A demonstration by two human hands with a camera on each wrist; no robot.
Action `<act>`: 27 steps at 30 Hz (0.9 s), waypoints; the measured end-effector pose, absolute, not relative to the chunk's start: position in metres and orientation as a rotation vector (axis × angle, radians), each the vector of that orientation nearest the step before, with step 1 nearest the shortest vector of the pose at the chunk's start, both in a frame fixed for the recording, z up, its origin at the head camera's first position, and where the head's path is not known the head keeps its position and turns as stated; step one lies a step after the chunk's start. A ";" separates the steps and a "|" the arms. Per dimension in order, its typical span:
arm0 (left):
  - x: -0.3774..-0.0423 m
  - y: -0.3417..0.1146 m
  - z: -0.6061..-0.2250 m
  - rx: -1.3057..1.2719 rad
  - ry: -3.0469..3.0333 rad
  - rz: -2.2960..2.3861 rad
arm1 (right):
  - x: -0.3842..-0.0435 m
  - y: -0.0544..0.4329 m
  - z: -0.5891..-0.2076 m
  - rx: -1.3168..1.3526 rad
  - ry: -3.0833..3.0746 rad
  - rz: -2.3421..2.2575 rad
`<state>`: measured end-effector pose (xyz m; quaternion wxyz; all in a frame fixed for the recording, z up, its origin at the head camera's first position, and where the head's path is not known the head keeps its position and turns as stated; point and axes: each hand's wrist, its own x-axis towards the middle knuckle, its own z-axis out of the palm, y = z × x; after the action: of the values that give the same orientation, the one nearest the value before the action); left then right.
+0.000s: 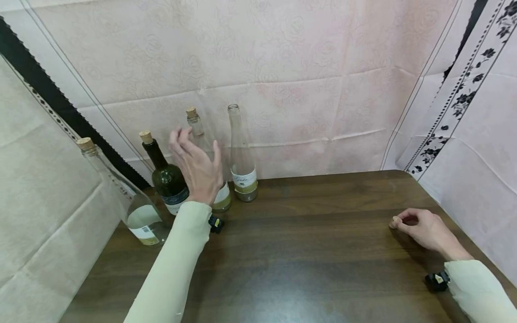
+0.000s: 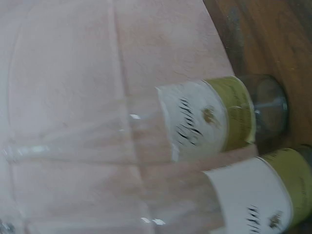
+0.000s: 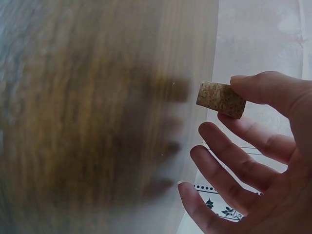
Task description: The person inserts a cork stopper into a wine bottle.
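Observation:
Between the thumb and index finger of my right hand (image 1: 422,229) is a small cork (image 3: 221,100), pinched at one end; the other fingers curve loosely in the right wrist view. My left hand (image 1: 199,170), fingers apart and loosely bent, overlaps a corked clear bottle (image 1: 222,197) and hides much of its body. To the right of that one stands an uncorked clear bottle (image 1: 244,179) with a white and gold label. A dark green bottle (image 1: 167,179) with a cork in its neck is just left of my left hand. The left wrist view shows no fingers.
A larger clear bottle (image 1: 145,220) with a cork stands at the far left, by the cloth side wall. Pale patterned cloth (image 1: 303,89) hangs behind the brown wooden table (image 1: 303,251) and along both sides. My right hand is near the table's right edge.

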<state>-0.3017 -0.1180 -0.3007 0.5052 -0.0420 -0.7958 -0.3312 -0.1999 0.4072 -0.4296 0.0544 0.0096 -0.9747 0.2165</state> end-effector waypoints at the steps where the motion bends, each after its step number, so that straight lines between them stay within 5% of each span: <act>1: -0.301 -0.113 -0.298 -0.120 -1.884 -0.785 | -0.199 0.407 -0.430 0.027 -2.951 0.655; 9: -0.302 -0.080 -0.287 -0.326 -2.107 -0.950 | -0.195 0.404 -0.421 0.021 -2.930 0.728; 27: -0.356 -0.061 -0.300 -0.033 -2.494 -1.344 | -0.188 0.374 -0.405 0.119 -2.848 0.774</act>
<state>-0.3557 -0.0609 -0.2999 0.1535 -0.0115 -0.8698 -0.4687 -0.1878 0.3737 -0.4053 0.0939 0.0402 -0.9599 0.2610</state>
